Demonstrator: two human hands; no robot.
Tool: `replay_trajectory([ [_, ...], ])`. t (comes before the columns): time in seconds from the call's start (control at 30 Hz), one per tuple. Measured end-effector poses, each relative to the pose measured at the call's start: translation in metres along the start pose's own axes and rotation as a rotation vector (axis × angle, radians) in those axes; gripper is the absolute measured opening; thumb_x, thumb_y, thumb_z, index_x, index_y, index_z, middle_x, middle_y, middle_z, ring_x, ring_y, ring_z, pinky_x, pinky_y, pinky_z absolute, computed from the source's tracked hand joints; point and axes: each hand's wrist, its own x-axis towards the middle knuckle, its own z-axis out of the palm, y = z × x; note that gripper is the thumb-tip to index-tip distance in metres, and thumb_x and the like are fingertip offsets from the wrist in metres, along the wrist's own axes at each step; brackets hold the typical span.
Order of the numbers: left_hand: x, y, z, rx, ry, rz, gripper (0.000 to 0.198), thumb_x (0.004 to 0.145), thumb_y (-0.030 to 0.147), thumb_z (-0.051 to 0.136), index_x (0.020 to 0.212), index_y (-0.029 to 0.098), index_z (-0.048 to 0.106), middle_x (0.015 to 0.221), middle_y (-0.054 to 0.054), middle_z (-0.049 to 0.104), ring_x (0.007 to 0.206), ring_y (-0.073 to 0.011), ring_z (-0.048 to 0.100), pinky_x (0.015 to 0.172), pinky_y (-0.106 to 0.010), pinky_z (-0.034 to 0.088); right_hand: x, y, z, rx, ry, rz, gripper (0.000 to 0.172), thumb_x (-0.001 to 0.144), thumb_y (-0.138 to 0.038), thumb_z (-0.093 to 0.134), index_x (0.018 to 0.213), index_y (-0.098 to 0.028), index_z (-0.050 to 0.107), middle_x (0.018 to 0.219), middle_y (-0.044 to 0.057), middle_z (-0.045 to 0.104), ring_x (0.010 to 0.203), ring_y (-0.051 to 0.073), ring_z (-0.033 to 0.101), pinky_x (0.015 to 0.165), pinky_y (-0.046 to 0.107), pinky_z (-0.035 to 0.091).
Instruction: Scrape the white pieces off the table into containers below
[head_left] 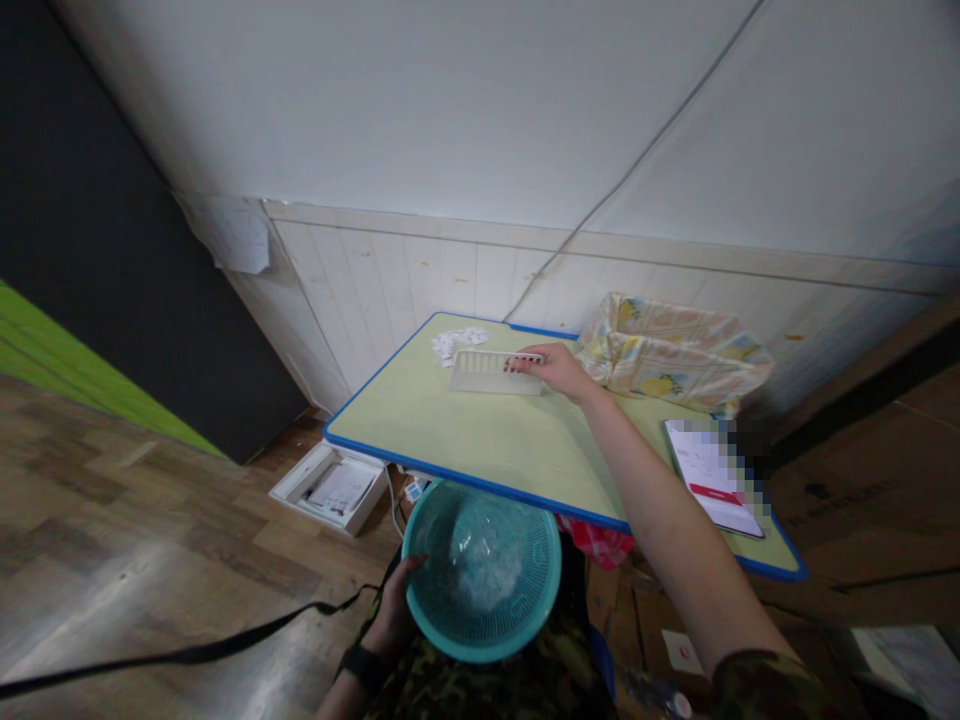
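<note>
My right hand (556, 367) reaches over the table and grips the right end of a white slotted plastic tray (487, 378). Its fingers close on the upper edge, where a row of slots shows. Just behind the tray lies a pile of small white pieces (456, 343), too small to name. Down at my lap, my left hand (399, 597) is wrapped on the left rim of a teal plastic basket (551, 590). Clear, shiny pieces (487, 575) sit at the bottom of this basket; their kind cannot be made out.
A cloth-lined basket (675, 365) with a lemon print stands at the table's back right. A tablet (712, 480) lies near the right edge of the yellow table (450, 435). An open white box (330, 487) rests on the floor at left, and a cable (637, 160) runs down the wall.
</note>
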Motion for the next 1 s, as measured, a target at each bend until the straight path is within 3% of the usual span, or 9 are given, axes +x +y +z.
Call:
replay_trajectory([
  [0.2,-0.003,0.001,0.002,-0.003,0.027,0.037,0.014,0.068,0.026,0.076,0.068,0.012,0.071,0.06,-0.006,0.074,0.065,-0.0276,0.072,0.065,-0.035,0.056,-0.001,0.0,-0.006,0.026,-0.081,0.043,0.047,0.076,-0.059,0.068,0.089,-0.015,0.077,0.085,0.007,0.074,0.078,0.018,0.065,0.068,0.026,0.046],
  [0.33,-0.012,0.012,0.013,-0.018,0.083,0.02,0.01,0.073,0.022,0.072,0.068,0.014,0.072,0.058,-0.006,0.073,0.054,-0.0227,0.068,0.061,-0.033,0.055,-0.004,0.014,-0.027,0.026,0.049,0.133,0.053,0.071,-0.062,0.07,0.089,-0.013,0.076,0.084,0.007,0.074,0.074,0.019,0.064,0.064,0.026,0.046],
  [0.53,-0.026,0.039,0.029,-0.031,0.123,-0.028,0.012,0.079,0.022,0.067,0.073,0.013,0.073,0.059,-0.008,0.074,0.057,-0.026,0.07,0.066,-0.037,0.057,-0.01,0.04,-0.051,0.084,0.134,0.275,0.053,0.061,-0.052,0.08,0.096,-0.012,0.072,0.085,0.008,0.074,0.067,0.016,0.062,0.06,0.025,0.047],
  [0.7,-0.034,0.055,0.04,-0.043,0.146,0.042,0.014,0.08,0.016,0.063,0.071,0.013,0.073,0.058,-0.009,0.074,0.059,-0.0272,0.072,0.069,-0.039,0.059,-0.013,0.04,-0.049,0.091,-0.007,0.364,0.042,0.059,-0.044,0.083,0.083,-0.012,0.071,0.068,0.003,0.069,0.055,0.012,0.056,0.051,0.023,0.044],
  [0.83,-0.039,0.061,0.045,-0.027,0.126,0.065,0.011,0.079,0.015,0.064,0.08,0.011,0.074,0.064,-0.01,0.076,0.075,-0.0336,0.075,0.078,-0.046,0.059,-0.013,0.033,-0.043,0.091,-0.154,0.421,0.04,0.06,-0.044,0.084,0.083,-0.014,0.07,0.069,0.004,0.07,0.057,0.013,0.06,0.052,0.022,0.046],
  [1.0,-0.044,0.066,0.05,-0.026,0.119,0.084,0.019,0.08,0.014,0.063,0.093,0.008,0.075,0.067,-0.011,0.078,0.073,-0.0328,0.076,0.077,-0.045,0.061,-0.015,0.031,-0.043,0.207,-0.255,0.468,0.04,0.059,-0.043,0.086,0.083,-0.015,0.07,0.069,0.003,0.071,0.058,0.012,0.062,0.053,0.021,0.049],
])
